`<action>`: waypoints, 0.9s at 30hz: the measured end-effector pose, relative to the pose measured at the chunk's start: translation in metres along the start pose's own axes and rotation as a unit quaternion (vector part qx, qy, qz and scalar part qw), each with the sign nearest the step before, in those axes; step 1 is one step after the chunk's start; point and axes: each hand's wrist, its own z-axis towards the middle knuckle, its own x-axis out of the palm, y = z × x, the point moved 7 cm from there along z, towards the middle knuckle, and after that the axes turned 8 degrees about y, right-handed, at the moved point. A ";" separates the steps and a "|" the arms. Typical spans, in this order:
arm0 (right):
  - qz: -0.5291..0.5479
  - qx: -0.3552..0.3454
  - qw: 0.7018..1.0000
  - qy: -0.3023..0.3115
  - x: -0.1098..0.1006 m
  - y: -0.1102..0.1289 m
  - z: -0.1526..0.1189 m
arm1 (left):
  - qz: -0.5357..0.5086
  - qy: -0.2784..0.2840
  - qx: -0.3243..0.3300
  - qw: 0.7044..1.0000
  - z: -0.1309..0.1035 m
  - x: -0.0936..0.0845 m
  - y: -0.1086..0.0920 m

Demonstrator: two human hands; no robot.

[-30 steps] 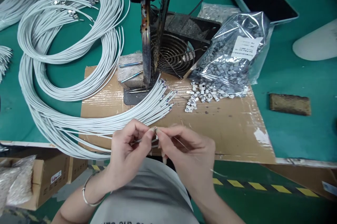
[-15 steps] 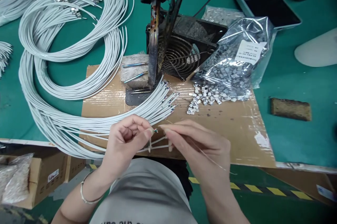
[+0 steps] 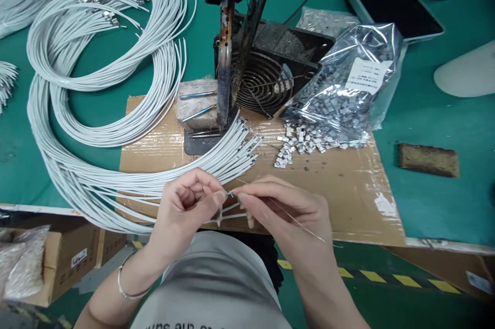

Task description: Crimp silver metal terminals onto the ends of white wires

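A white cable is pinched near its end between the thumb and forefinger of my left hand [image 3: 193, 202]. Small coloured wire ends [image 3: 231, 194] stick out past those fingertips. My right hand [image 3: 290, 210] has its thumb and forefinger closed at these wire ends, the two hands almost touching. A thin silvery wire [image 3: 297, 223], looking like solder wire, runs through the right hand and trails over its back. Behind the hands lies a fanned bundle of white cables [image 3: 193, 171], their stripped ends on the cardboard [image 3: 328, 190].
A soldering iron [image 3: 224, 66] hangs over a metal stand beside a black fan [image 3: 266, 81]. Small metal-and-white connectors [image 3: 294, 143] spill from a clear bag [image 3: 348, 92]. Coiled white cables [image 3: 50, 55] lie left. A phone [image 3: 394, 6] and a brown sponge block [image 3: 428, 160] lie right.
My right hand has moved slightly left, its fingertips now meeting the coloured wire ends. The thin wire shifted with it. My left hand has stayed in place.
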 end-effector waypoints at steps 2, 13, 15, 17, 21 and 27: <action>0.000 -0.006 1.000 -0.002 0.000 0.001 0.000 | 0.010 -0.004 0.000 1.000 0.000 0.000 0.000; -0.001 0.025 0.997 -0.068 -0.012 -0.006 -0.006 | 0.065 -0.043 0.020 0.997 0.000 -0.002 -0.007; 0.003 0.033 0.997 -0.075 -0.013 -0.007 -0.006 | 0.077 -0.052 0.033 0.995 0.000 0.000 -0.011; 0.003 0.031 0.997 -0.074 -0.013 -0.007 -0.006 | 0.087 -0.058 0.044 0.994 -0.002 0.001 -0.013; -0.009 0.012 0.998 -0.055 -0.010 -0.003 -0.003 | 0.102 -0.075 0.066 0.990 -0.004 -0.002 -0.013; -0.012 0.014 0.998 -0.060 -0.008 -0.002 -0.002 | 0.133 -0.090 0.047 0.986 -0.006 -0.004 -0.009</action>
